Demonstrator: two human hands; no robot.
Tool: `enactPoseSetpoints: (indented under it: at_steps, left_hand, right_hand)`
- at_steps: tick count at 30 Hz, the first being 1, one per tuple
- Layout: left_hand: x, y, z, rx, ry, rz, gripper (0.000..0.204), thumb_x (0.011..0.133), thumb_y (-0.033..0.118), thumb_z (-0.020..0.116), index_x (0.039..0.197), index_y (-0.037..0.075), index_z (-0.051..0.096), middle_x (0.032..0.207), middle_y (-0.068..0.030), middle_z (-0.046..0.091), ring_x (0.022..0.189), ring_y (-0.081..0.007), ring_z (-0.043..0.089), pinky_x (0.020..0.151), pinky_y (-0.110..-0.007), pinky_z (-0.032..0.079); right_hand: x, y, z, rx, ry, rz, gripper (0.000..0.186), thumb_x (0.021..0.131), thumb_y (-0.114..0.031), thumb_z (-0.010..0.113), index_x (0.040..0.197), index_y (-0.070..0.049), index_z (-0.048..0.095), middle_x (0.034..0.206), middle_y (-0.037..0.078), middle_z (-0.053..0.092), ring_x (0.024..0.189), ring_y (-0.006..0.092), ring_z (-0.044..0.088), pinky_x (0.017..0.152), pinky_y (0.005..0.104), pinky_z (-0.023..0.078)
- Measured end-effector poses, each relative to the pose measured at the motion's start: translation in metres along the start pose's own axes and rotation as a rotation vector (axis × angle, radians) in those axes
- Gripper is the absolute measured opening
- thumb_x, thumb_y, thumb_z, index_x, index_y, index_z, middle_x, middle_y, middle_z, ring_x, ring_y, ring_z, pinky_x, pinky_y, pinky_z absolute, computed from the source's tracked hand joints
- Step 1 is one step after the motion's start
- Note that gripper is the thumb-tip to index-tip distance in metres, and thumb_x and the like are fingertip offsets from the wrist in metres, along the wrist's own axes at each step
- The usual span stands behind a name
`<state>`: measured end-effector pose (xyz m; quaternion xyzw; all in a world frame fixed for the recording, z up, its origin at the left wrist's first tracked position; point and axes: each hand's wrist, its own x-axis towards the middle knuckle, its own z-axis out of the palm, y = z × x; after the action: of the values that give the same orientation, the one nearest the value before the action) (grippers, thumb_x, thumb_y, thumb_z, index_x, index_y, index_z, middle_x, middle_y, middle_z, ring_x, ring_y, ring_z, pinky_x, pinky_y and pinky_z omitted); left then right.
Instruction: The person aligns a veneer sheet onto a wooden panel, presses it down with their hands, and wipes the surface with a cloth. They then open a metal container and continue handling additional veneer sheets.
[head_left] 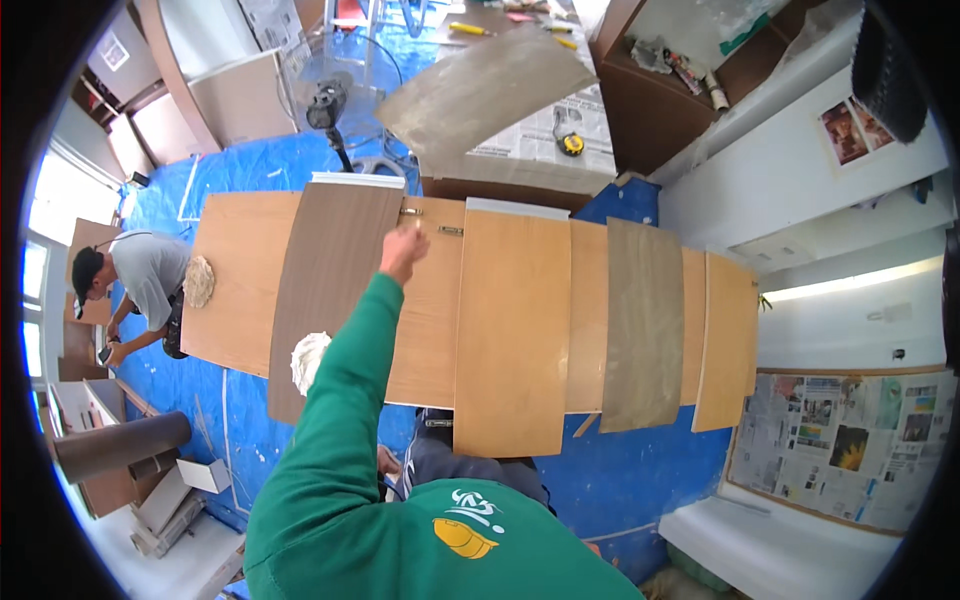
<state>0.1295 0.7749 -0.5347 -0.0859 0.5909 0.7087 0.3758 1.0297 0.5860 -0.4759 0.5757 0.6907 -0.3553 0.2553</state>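
My left hand (403, 252), at the end of a green sleeve, is closed over the long wooden board (425, 330). Whatever its fingers hold is too small to make out. Just left of it lies a grey-brown panel (335, 235) with a curved side. Two metal hinges (411, 211) sit close to the hand near the board's far edge. A bunched white cloth (309, 362) rests on the panel beside my forearm. Below that forearm, against my dark trousers, a bit of skin (388, 461) shows, perhaps my right hand; its fingers are mostly hidden.
Further right, a light wood panel (513, 330), a grey-brown panel (643, 325) and another wood panel (728, 340) lie across. A co-worker (150, 275) bends at the left. Blue sheeting (640, 500) covers the floor. A tape measure (570, 143) sits on the newspaper-covered surface behind.
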Motion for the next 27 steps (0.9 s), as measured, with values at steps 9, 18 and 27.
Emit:
enactPoseSetpoints:
  at_steps: [9, 18, 27]
  left_hand:
    - [0.185, 0.060, 0.047, -0.316, 0.021, -0.044, 0.013, 0.107, 0.014, 0.072, 0.111, 0.003, 0.067, 0.096, -0.0063, 0.064, 0.084, -0.0246, 0.062, 0.082, -0.039, 0.059]
    - [0.209, 0.119, 0.042, -0.190, 0.059, -0.137, 0.011, 0.103, 0.006, 0.076, 0.102, 0.001, 0.067, 0.089, -0.0074, 0.066, 0.069, -0.0230, 0.064, 0.066, -0.039, 0.063]
    - [-0.015, 0.119, 0.043, -0.270, -0.171, 0.059, 0.017, 0.104, 0.011, 0.075, 0.116, 0.007, 0.063, 0.096, -0.0015, 0.065, 0.081, -0.0172, 0.065, 0.078, -0.040, 0.064]
  right_hand:
    - [-0.055, -0.168, -0.067, 0.641, -0.009, 0.697, 0.043, 0.102, -0.029, 0.078, 0.130, 0.004, 0.076, 0.107, 0.015, 0.083, 0.090, 0.0222, 0.081, 0.076, 0.0367, 0.063]
    - [0.015, -0.220, -0.064, 0.351, 0.238, 0.245, 0.043, 0.101, -0.030, 0.078, 0.128, 0.004, 0.077, 0.100, 0.012, 0.082, 0.084, 0.0178, 0.077, 0.077, 0.0356, 0.061]
    - [0.191, -0.455, -0.186, 0.427, 0.244, -0.323, 0.050, 0.106, -0.040, 0.069, 0.129, 0.004, 0.076, 0.117, 0.026, 0.080, 0.113, 0.0337, 0.079, 0.100, 0.0421, 0.060]
